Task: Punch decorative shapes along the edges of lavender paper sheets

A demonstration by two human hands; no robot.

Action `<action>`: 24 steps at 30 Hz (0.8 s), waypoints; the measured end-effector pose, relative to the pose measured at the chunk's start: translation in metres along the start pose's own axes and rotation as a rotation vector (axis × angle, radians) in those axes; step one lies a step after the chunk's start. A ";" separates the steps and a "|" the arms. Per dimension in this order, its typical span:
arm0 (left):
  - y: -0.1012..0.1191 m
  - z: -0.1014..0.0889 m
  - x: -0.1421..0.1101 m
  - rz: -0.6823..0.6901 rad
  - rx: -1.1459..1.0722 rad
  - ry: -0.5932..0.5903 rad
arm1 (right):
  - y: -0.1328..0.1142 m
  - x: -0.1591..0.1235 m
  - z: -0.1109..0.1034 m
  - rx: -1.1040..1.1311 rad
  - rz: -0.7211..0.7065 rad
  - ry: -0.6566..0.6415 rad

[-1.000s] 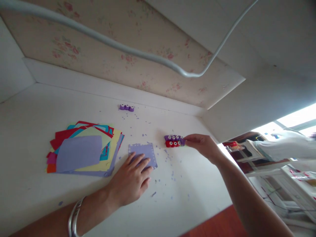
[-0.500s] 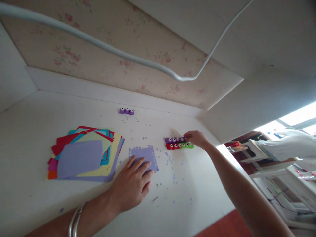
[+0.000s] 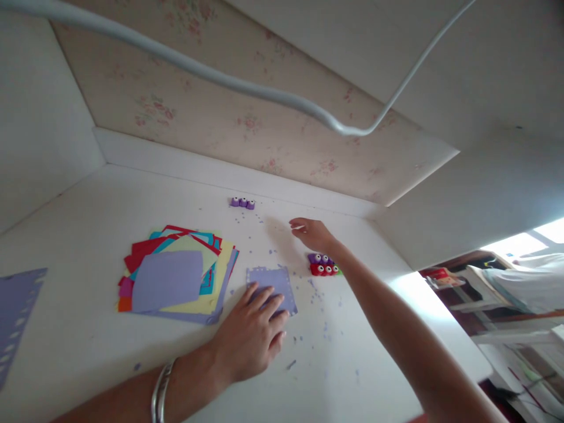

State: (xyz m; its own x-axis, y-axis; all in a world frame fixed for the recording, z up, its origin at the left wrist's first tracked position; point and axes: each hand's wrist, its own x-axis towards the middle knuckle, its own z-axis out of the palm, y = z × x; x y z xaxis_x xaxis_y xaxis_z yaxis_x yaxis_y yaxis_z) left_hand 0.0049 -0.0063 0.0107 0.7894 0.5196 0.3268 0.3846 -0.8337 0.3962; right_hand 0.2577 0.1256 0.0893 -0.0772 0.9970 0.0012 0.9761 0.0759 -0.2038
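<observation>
My left hand lies with fingers spread on a lilac paper sheet, holding it flat on the white desk. Small punched holes run along the sheet's edges. My right hand hovers above the desk beyond the sheet, thumb and fingers slightly apart with nothing visible between them. Near its wrist stand small craft punches in two rows, purple punches behind red punches; my forearm hides most of the green ones. Three purple punches sit in a line near the back edge.
A fanned stack of coloured paper lies left of my left hand. Another lilac sheet with a punched edge is at the far left. Lilac paper bits litter the desk. A white cable hangs across the top; shelves stand at right.
My right hand has left the right end of the purple row and moved left, toward the desk's back. My left hand stays on the sheet. The view has swung left, bringing in another punched sheet.
</observation>
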 end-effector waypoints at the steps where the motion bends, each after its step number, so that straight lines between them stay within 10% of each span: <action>1: 0.000 0.000 0.000 -0.001 -0.005 0.002 | -0.015 0.013 0.008 0.012 -0.046 -0.013; 11: -0.005 -0.003 -0.001 0.020 -0.002 -0.022 | -0.075 0.103 0.037 -0.100 -0.304 -0.112; 24: -0.004 -0.003 -0.001 0.049 -0.007 -0.021 | -0.063 0.052 0.018 -0.071 -0.191 -0.046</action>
State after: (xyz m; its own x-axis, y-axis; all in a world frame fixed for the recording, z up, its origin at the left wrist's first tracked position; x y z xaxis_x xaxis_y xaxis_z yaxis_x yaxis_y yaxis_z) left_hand 0.0015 -0.0033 0.0111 0.8172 0.4740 0.3279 0.3419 -0.8567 0.3861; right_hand 0.1882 0.1724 0.0851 -0.2701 0.9628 -0.0117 0.9545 0.2662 -0.1347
